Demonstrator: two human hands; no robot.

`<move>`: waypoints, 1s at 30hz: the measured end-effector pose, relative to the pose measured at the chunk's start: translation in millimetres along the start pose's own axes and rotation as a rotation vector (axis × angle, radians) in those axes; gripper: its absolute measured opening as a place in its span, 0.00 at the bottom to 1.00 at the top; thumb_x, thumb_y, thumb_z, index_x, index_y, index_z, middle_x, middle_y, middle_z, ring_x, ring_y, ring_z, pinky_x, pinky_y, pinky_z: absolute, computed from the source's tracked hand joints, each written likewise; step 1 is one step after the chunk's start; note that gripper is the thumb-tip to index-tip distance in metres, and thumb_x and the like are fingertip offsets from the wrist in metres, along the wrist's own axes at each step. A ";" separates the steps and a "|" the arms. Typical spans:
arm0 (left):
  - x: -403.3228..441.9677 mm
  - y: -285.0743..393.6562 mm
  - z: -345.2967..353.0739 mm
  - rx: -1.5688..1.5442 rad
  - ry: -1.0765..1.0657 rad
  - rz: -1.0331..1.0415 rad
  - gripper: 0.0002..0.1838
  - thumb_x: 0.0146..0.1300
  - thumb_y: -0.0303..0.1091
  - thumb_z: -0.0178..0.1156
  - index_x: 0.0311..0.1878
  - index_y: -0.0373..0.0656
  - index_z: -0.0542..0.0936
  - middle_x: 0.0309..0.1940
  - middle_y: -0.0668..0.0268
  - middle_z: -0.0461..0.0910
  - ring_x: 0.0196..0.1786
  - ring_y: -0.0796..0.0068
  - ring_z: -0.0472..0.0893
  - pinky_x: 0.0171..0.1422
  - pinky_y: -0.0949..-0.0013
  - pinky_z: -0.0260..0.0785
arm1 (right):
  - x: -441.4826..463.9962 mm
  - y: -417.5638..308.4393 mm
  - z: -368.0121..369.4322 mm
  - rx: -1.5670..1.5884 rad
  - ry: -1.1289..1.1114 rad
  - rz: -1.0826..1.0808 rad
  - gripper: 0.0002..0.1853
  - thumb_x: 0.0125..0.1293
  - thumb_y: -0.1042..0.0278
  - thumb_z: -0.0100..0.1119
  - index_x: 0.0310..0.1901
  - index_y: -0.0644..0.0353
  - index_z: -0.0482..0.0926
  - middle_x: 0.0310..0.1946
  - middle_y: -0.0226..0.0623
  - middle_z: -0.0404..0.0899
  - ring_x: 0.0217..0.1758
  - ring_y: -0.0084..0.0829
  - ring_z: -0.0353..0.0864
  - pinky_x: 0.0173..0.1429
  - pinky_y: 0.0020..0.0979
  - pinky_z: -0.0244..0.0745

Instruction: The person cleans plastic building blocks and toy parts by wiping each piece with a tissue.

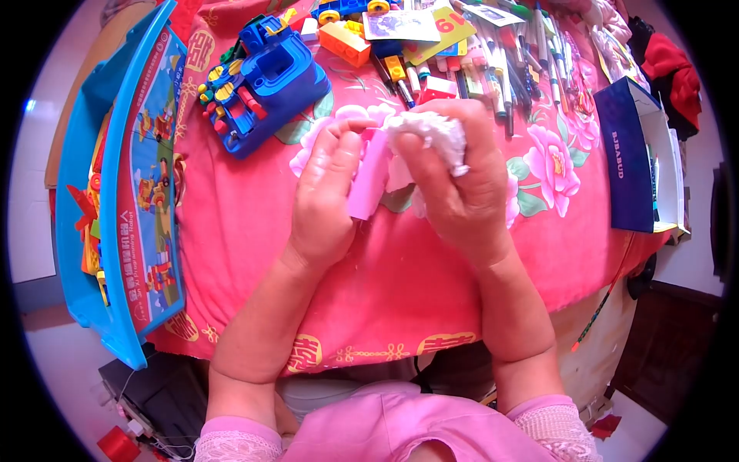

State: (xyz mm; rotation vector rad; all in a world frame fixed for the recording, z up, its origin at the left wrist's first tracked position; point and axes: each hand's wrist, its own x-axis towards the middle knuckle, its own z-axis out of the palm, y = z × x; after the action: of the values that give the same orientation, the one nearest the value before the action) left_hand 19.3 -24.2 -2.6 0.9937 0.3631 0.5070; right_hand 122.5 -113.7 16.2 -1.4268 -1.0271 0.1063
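Above the middle of the red flowered cloth, my left hand (329,192) is closed around a pink block-like object (369,179), which it holds tilted. My right hand (462,177) grips a crumpled white tissue or cloth (437,137) between thumb and fingers. The tissue is close to the upper end of the pink object; whether they touch is hard to tell. Fingers hide part of both things. Beyond my left hand stands a blue toy (281,73) with colored knobs.
A blue bin (123,177) with toy parts stands at the left. Pens (504,77), an orange block (344,43) and cards (400,25) lie at the back. At the right is a dark blue and white box (625,158) on the red cloth (416,285).
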 end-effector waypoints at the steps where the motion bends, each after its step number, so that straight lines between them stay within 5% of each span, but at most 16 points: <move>1: -0.8 -2.6 5.6 0.069 0.066 0.030 0.12 0.69 0.35 0.42 0.51 0.42 0.67 0.38 0.69 0.70 0.40 0.85 0.70 0.43 0.80 0.64 | -2.4 5.0 1.8 -0.004 -0.021 0.040 0.11 0.56 0.70 0.60 0.38 0.59 0.70 0.25 0.37 0.75 0.25 0.29 0.78 0.26 0.27 0.71; 4: 5.3 -14.2 5.3 0.088 0.161 0.161 0.12 0.69 0.35 0.42 0.51 0.43 0.67 0.42 0.69 0.69 0.44 0.85 0.68 0.49 0.79 0.62 | -10.3 3.2 7.0 -0.323 -0.106 -0.205 0.12 0.49 0.73 0.60 0.36 0.58 0.70 0.24 0.36 0.73 0.25 0.35 0.77 0.25 0.32 0.71; 8: 8.6 8.2 -1.8 -0.138 0.179 0.012 0.13 0.69 0.37 0.40 0.50 0.41 0.66 0.37 0.65 0.72 0.33 0.80 0.73 0.36 0.79 0.67 | -18.3 -4.9 16.9 -0.245 -0.303 -0.297 0.13 0.45 0.74 0.60 0.35 0.57 0.71 0.21 0.36 0.69 0.23 0.37 0.75 0.24 0.35 0.69; 9: 11.2 12.4 -6.6 -0.183 0.177 -0.011 0.16 0.69 0.42 0.41 0.50 0.41 0.66 0.35 0.63 0.72 0.28 0.80 0.73 0.29 0.79 0.66 | -19.0 -7.9 12.0 -0.188 -0.498 -0.252 0.14 0.46 0.78 0.63 0.37 0.62 0.74 0.28 0.36 0.76 0.25 0.34 0.78 0.29 0.29 0.72; 12: 16.2 15.8 -13.5 -0.363 0.011 -0.054 0.20 0.68 0.49 0.42 0.51 0.41 0.66 0.35 0.62 0.72 0.28 0.82 0.73 0.27 0.79 0.65 | -14.9 -8.4 13.0 0.017 -0.223 -0.360 0.17 0.50 0.78 0.61 0.43 0.64 0.71 0.29 0.40 0.77 0.26 0.33 0.78 0.30 0.29 0.73; 13: 13.5 15.1 -12.8 -0.387 -0.045 -0.077 0.24 0.65 0.53 0.45 0.52 0.41 0.65 0.35 0.63 0.72 0.27 0.82 0.73 0.26 0.80 0.64 | -8.4 -15.9 6.5 -0.002 -0.084 -0.244 0.09 0.54 0.77 0.60 0.36 0.59 0.71 0.29 0.38 0.78 0.30 0.30 0.81 0.30 0.26 0.73; 14: 11.1 14.9 -14.5 -0.366 -0.138 -0.081 0.24 0.63 0.48 0.52 0.54 0.40 0.64 0.36 0.63 0.74 0.27 0.82 0.73 0.26 0.81 0.64 | -9.5 -18.3 3.0 0.319 -0.016 0.112 0.07 0.57 0.77 0.58 0.38 0.60 0.72 0.29 0.34 0.79 0.30 0.22 0.79 0.30 0.23 0.72; 16: 8.3 17.5 -15.5 -0.273 -0.324 -0.135 0.23 0.60 0.38 0.59 0.54 0.39 0.65 0.38 0.63 0.75 0.30 0.81 0.75 0.28 0.81 0.66 | -1.4 -14.0 -2.0 0.410 0.101 0.169 0.06 0.59 0.76 0.57 0.39 0.62 0.72 0.26 0.30 0.78 0.31 0.15 0.76 0.30 0.19 0.70; 23: -2.6 17.0 -0.1 0.199 -0.164 0.051 0.19 0.55 0.28 0.60 0.49 0.37 0.68 0.38 0.62 0.76 0.35 0.77 0.78 0.35 0.78 0.70 | 2.2 -8.1 -11.7 0.231 -0.028 0.268 0.07 0.56 0.69 0.62 0.31 0.62 0.75 0.22 0.26 0.75 0.27 0.12 0.71 0.28 0.18 0.67; 26: -0.5 18.5 -16.6 0.049 -0.328 -0.052 0.18 0.58 0.31 0.57 0.50 0.36 0.68 0.37 0.60 0.78 0.32 0.75 0.79 0.35 0.76 0.72 | 4.8 -3.0 -11.6 0.098 -0.055 0.310 0.07 0.57 0.69 0.62 0.33 0.63 0.75 0.21 0.29 0.76 0.24 0.14 0.72 0.26 0.20 0.67; 30: -0.2 19.9 -4.1 0.012 -0.196 -0.055 0.19 0.65 0.41 0.46 0.51 0.35 0.68 0.33 0.56 0.79 0.26 0.74 0.79 0.30 0.75 0.72 | 5.4 4.0 -9.4 0.012 0.049 0.279 0.09 0.58 0.67 0.61 0.35 0.63 0.75 0.23 0.31 0.78 0.22 0.15 0.73 0.24 0.21 0.68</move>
State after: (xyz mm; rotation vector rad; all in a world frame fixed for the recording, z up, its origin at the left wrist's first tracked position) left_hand 12.3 -12.6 12.5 1.0323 0.2173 0.3540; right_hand 133.7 -116.6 17.4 -1.5478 -0.7813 0.2792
